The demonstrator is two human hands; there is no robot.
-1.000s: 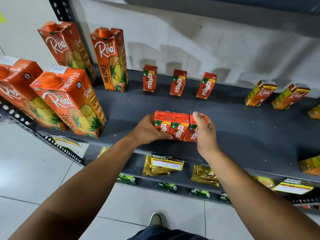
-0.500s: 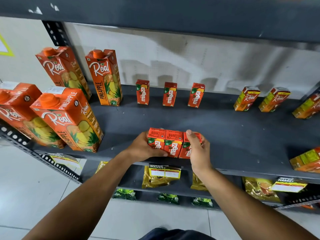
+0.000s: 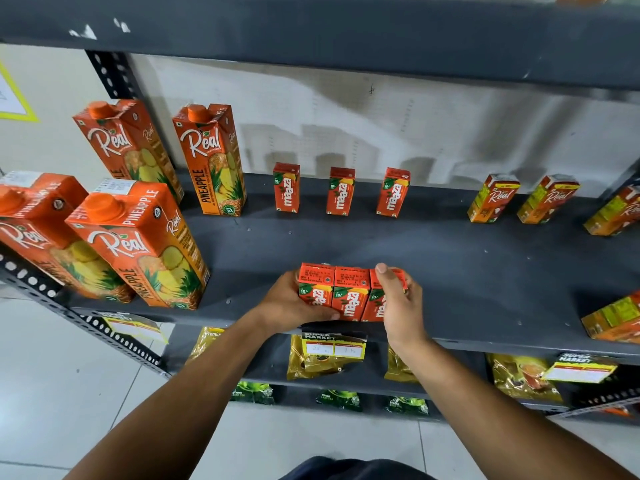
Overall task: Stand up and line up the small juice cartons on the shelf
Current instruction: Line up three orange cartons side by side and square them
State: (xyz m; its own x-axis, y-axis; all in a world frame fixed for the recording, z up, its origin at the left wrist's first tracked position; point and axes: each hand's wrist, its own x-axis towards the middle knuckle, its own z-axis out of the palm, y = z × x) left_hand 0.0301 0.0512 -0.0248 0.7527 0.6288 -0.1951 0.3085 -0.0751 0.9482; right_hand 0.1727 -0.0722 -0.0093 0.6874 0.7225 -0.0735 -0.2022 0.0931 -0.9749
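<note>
Three small orange Maaza cartons (image 3: 349, 294) stand upright, pressed side by side, at the front edge of the dark grey shelf (image 3: 467, 268). My left hand (image 3: 289, 304) cups the leftmost carton, with fingers along the row's front. My right hand (image 3: 398, 303) clasps the rightmost carton, thumb on its top, hiding most of it. Three more Maaza cartons (image 3: 341, 191) stand spaced apart at the shelf's back. Small yellow-orange Real cartons (image 3: 493, 199) stand at the back right.
Tall Real pineapple cartons (image 3: 138, 244) fill the shelf's left end. Another small carton (image 3: 614, 320) sits at the front right. Below, a shelf holds gold pouches (image 3: 311, 362) and price tags (image 3: 334, 346). An upper shelf (image 3: 311, 32) overhangs.
The camera has tilted upward, showing the upper shelf. Both hands stay clasped around the three front cartons, which keep their place at the shelf edge.
</note>
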